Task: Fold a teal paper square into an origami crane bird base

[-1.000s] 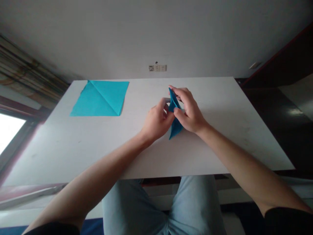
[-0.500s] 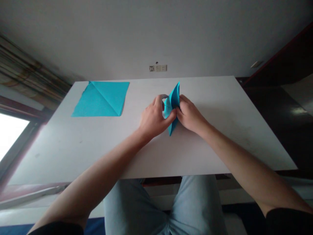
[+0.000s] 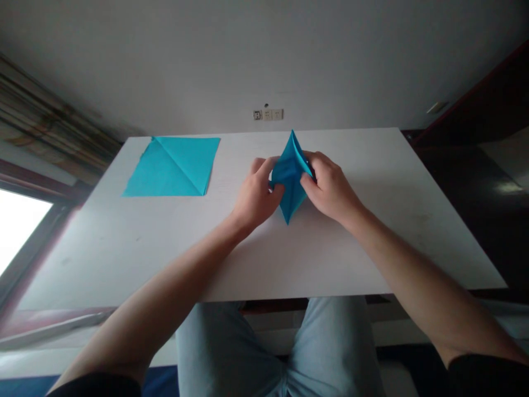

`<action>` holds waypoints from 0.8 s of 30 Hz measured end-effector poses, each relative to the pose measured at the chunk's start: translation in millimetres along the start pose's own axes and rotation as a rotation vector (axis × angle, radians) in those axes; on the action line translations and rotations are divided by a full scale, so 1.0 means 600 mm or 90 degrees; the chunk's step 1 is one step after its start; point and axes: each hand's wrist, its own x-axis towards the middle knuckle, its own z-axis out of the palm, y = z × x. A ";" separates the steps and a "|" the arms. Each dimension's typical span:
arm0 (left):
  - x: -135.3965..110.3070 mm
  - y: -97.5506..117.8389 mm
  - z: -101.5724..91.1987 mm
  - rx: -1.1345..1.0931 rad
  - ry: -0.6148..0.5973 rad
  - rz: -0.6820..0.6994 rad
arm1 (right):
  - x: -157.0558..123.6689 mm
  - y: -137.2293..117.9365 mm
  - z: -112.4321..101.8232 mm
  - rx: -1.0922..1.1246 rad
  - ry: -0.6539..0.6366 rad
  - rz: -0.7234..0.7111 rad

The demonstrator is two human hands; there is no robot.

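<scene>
A folded piece of blue paper is held above the white table, spread into a diamond shape with one point up and one down. My left hand grips its left edge, thumb on the near face and fingers behind. On the other side, my right hand is closed on the right edge, its thumb pressed to the near face. The fingertips behind the paper are hidden. A separate sheet of blue paper with a diagonal crease lies flat on the table to the left.
The white table reaches back to a grey wall with sockets. A curtain and a bright window are at the left. My legs are below the table's front edge.
The folded paper has been pulled wider and turned so its inner face shows. My right hand has shifted slightly right and my left thumb has drawn back to the left edge.
</scene>
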 end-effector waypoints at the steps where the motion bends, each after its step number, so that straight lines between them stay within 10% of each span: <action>1: 0.003 -0.003 -0.004 0.000 -0.001 0.001 | 0.000 0.002 0.000 0.018 -0.007 0.009; 24: 0.030 -0.035 -0.037 0.071 -0.063 0.038 | -0.002 0.053 -0.005 -0.040 -0.130 0.097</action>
